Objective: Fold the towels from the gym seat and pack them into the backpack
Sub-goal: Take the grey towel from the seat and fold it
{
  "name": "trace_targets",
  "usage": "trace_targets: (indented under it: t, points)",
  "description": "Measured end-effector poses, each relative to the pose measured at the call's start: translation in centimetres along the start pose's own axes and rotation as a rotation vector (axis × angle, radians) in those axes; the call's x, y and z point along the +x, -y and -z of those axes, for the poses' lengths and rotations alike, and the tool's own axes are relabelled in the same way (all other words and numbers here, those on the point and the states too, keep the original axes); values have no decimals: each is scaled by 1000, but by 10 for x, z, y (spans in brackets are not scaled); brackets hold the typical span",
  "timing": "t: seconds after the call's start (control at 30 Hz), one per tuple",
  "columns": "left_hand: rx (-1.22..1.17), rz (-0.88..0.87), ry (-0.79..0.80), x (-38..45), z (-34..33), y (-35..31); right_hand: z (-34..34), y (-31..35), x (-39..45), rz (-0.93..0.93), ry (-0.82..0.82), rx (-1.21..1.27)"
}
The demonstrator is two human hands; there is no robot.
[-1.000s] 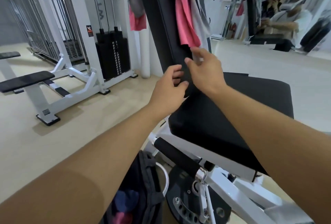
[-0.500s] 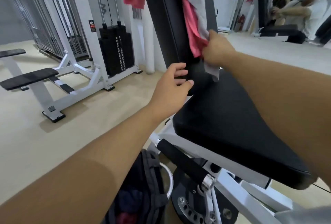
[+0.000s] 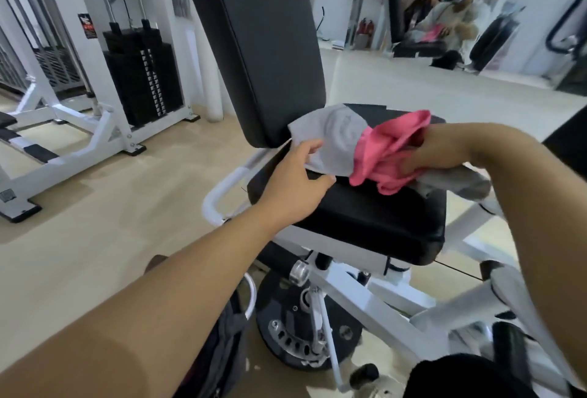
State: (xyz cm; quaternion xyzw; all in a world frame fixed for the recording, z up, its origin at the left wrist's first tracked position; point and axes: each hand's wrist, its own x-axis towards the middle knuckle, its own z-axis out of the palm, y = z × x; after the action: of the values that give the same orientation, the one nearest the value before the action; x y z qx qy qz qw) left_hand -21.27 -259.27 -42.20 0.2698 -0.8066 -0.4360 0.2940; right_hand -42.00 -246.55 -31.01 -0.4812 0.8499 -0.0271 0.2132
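A grey towel (image 3: 335,140) and a pink towel (image 3: 389,149) hang bunched together just above the black gym seat (image 3: 365,216). My right hand (image 3: 435,151) grips the bunch at its right end, fingers closed in the pink cloth, with more grey cloth trailing under my wrist. My left hand (image 3: 298,180) pinches the grey towel's left edge. The dark backpack (image 3: 222,356) stands on the floor below my left forearm, mostly hidden by the arm.
The tall black backrest (image 3: 254,41) rises behind the seat. The white machine frame (image 3: 359,299) and a round pivot disc (image 3: 298,331) lie under it. A weight stack (image 3: 143,79) and a white bench frame (image 3: 63,149) stand left. A mirror (image 3: 444,16) at the back right.
My right hand has pulled the pink and grey towels down off the backrest to just above the seat. My left hand has left the backrest edge and taken hold of the grey towel.
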Motion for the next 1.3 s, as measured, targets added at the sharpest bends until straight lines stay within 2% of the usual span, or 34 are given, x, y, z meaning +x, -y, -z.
trace_targets:
  t: [0.07, 0.17, 0.27, 0.3, 0.33, 0.47, 0.53, 0.63, 0.7, 0.8, 0.9, 0.97, 1.03, 1.17, 1.3]
  points:
    - [58, 6, 55, -1, -10, -3, -22, 18, -16, 65, -54, 22]
    - [32, -73, 34, 1, -14, -8, -43, 42, -26, 10, -198, 214]
    - [52, -133, 10, 5, -14, -4, -56, 45, -27, -31, -655, 359]
    - [72, -143, 7, 6, -14, -2, -61, 45, -27, -31, -765, 384]
    - [71, -147, 6, 7, -14, -1, -66, 46, -27, -23, -783, 377]
    - [5, -118, -10, 3, -9, 1, -76, 49, -17, 90, -448, 350]
    - [-20, -77, -84, 0, -4, 6, -73, 48, -12, 186, -403, 414]
    - [-96, -4, -229, -7, 9, 12, -67, 47, -8, 297, -404, 520]
    - [-151, 45, -250, -8, 17, 15, -68, 48, 1, 384, -442, 592]
    - [-313, 56, -261, -10, 23, 16, -80, 48, 25, 294, -635, 408]
    - [-333, -3, -161, -11, 24, 11, -87, 53, 41, 253, -501, 240]
    - [-149, -43, -51, -13, 20, 12, -87, 56, 45, 238, -435, 185]
    - [13, -48, -19, -11, 18, 17, -86, 56, 47, 233, -412, 138]
    - [13, -9, 20, -5, 28, 24, -84, 49, 46, 216, -503, 174]
    - [26, -102, 127, -9, 34, 26, -76, 45, 43, 231, -663, 420]
